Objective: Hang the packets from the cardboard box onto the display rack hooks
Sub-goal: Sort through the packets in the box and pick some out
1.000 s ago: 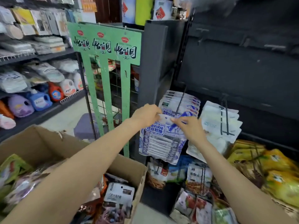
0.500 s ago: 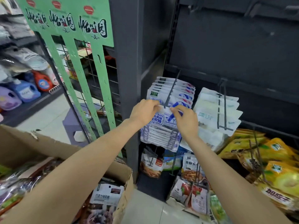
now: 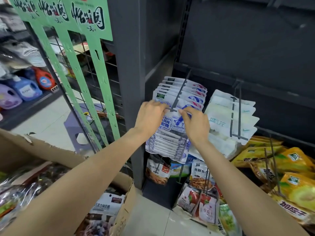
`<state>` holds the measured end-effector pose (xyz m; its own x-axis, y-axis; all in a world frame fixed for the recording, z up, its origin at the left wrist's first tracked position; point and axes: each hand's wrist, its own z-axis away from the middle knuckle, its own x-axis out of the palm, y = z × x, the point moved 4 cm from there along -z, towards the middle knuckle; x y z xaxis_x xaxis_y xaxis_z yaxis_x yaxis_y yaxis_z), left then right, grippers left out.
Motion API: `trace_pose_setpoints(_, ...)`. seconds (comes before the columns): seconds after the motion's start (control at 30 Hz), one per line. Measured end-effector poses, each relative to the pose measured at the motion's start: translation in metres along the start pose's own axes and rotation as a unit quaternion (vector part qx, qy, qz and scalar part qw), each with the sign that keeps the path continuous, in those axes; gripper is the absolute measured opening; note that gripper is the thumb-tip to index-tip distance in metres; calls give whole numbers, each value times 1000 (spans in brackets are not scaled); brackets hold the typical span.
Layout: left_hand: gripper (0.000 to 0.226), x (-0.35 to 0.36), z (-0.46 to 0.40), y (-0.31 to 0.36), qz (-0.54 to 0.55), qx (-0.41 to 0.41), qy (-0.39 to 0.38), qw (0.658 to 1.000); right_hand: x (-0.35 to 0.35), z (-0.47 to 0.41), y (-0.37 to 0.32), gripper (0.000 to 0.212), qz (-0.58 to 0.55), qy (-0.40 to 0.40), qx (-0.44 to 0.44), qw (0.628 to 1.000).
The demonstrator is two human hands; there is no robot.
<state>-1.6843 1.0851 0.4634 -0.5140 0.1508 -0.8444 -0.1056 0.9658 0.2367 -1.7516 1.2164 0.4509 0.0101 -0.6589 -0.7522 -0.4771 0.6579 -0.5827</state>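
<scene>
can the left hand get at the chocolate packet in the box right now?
Probably not at once. The left hand pinches the top of the blue-and-white packet at the hook, with the right hand on its other corner. The chocolate packet lies uncovered in the box below, so the way looks clear after release.

Both hands at the tip of a grey hook (image 3: 180,92) on the dark display rack (image 3: 238,48). Left hand (image 3: 150,118) and right hand (image 3: 196,125) pinch the top edge of a blue-and-white packet (image 3: 167,133), one each side of the hook's crossbar end. Matching packets already stacked on that hook behind it. White packets (image 3: 226,116) on the neighbouring hook, yellow ones (image 3: 293,167) lower right. Open cardboard box (image 3: 126,198) with more packets bottom left.
</scene>
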Motion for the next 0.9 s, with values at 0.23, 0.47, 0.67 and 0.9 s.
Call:
trace_pose_setpoints(0.23,76,20,19,-6,-83,13,-49,995,4,-1,-5,24,87,23,-46,995)
trace_pose_setpoints(0.47,91,30,7,-6,-157,6,-167,973,23,-16,4,77,250,-10,-139,958)
trace_pose_setpoints(0.67,94,37,-12,-9,-180,1,-205,962,28,-31,10,85,272,-60,-119,953)
trace_pose_setpoints(0.9,83,30,-17,-6,-126,-9,-214,969,12,-41,2,80,204,-143,-108,963)
